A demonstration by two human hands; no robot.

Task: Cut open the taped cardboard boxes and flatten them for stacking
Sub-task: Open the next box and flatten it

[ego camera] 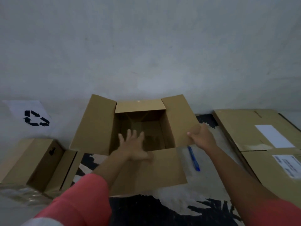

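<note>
Head view: the opened box (94, 124) lies just beyond both hands, 4 flaps out. Left hand (132, 145) hovers over it, fingers spread; right hand (202, 137) grips its right flap (179, 119). Flattening looks begun; next, the bottom probably needs freeing.

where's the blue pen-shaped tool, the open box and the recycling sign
blue pen-shaped tool (193, 158): head view, middle of its barrel.
open cardboard box (92, 124): head view, on its spread left flap.
recycling sign (36, 118): head view, white paper inside the ring of arrows.
</note>
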